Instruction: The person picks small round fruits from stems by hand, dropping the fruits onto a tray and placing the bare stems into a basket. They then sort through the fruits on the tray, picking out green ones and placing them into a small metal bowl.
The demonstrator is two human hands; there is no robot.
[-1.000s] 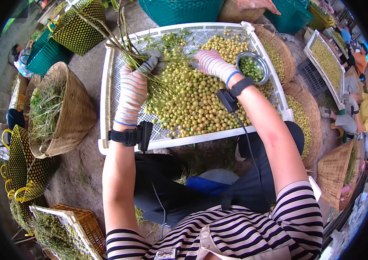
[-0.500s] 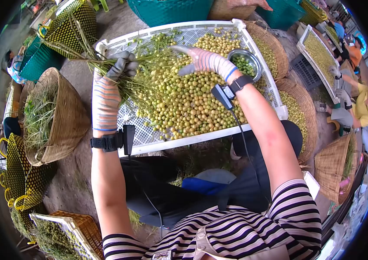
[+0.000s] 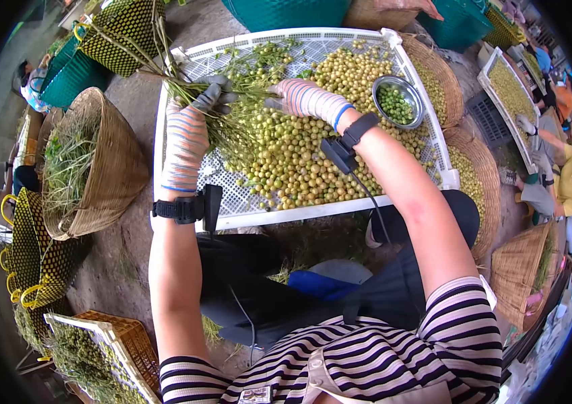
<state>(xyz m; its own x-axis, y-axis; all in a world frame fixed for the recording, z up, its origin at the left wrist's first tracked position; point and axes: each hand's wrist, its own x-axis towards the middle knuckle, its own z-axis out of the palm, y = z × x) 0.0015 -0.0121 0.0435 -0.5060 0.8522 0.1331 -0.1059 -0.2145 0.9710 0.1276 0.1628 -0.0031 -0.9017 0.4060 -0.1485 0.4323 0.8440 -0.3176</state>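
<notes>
My left hand (image 3: 198,121), in a striped glove with grey fingertips, is wrapped round a bundle of thin green-brown stems (image 3: 175,86). The thicker ends stick out up and to the left; the leafy twigs fan out to the right. My right hand (image 3: 309,101), gloved alike, is closed at the twigs' tip end, its fingertips partly hidden among them. Both hands are over a white mesh tray (image 3: 299,219) in front of me. Heaped in it are small round yellow-green fruits (image 3: 313,158). A metal bowl (image 3: 418,108) of greener fruits stands at the tray's right side.
Left of the tray stands a wicker basket (image 3: 114,172) of cut greenery. Yellow-and-black woven baskets (image 3: 121,40) and a teal basket (image 3: 286,12) lie around. Round baskets of fruit (image 3: 488,182) line the right side. Other people sit at far left and right.
My right hand has moved from open above the fruits to closed at the twigs' tips. The left hand keeps its grip on the bundle. The whole view has shifted slightly.
</notes>
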